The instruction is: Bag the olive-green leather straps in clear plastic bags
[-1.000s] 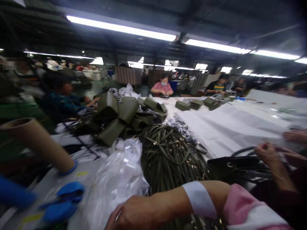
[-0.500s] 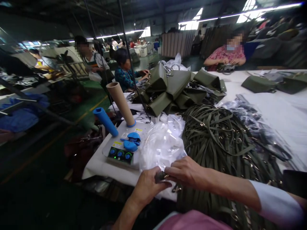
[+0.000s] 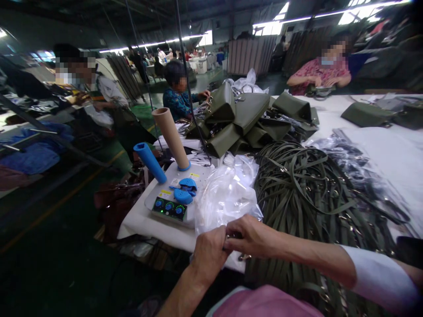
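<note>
My left hand [image 3: 209,250] and my right hand [image 3: 253,235] meet at the table's front edge, both closed. Between their fingertips is a dark green strap with a bit of metal, almost wholly hidden by the fingers. Just beyond my hands lies a heap of clear plastic bags [image 3: 228,193]. To their right spreads a large pile of olive green straps [image 3: 307,189] with gold-coloured metal fittings. A small metal clasp [image 3: 243,256] shows below my right hand.
A white machine with a knob panel [image 3: 169,208] stands left, bearing a cardboard tube [image 3: 172,138], a blue roll [image 3: 150,163] and blue plastic pieces [image 3: 185,190]. Olive handbags [image 3: 251,110] are heaped behind. Co-workers sit across the table; another person [image 3: 105,97] is at the left.
My fingers have closed in over the strap, which showed more before. My left hand has turned knuckles up. The view has shifted slightly, and the person at the left has come nearer.
</note>
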Demonstrator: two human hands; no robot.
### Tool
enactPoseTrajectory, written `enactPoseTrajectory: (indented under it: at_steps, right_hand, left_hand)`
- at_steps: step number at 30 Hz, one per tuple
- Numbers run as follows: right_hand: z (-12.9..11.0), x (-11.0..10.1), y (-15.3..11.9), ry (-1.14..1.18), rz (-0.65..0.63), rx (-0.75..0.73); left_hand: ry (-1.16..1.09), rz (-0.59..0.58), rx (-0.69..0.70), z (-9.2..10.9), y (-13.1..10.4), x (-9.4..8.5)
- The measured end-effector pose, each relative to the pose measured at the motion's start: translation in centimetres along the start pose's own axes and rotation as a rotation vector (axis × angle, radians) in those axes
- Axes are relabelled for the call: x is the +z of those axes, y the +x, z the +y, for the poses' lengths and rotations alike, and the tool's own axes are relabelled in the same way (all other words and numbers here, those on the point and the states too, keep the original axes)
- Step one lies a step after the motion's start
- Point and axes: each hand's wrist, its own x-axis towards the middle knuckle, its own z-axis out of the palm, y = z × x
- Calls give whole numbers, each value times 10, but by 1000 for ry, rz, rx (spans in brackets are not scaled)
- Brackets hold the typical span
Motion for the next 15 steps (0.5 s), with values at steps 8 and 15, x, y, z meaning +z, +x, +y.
enactPoseTrajectory:
  at_steps: [8, 15]
  right_hand:
    - [-5, -15, 2, -71, -63, -182]
    - [5, -64, 7, 114, -97, -120]
  left_hand:
    - [-222, -136, -24, 3, 6, -6]
    - [-230, 53, -150, -14, 2, -37]
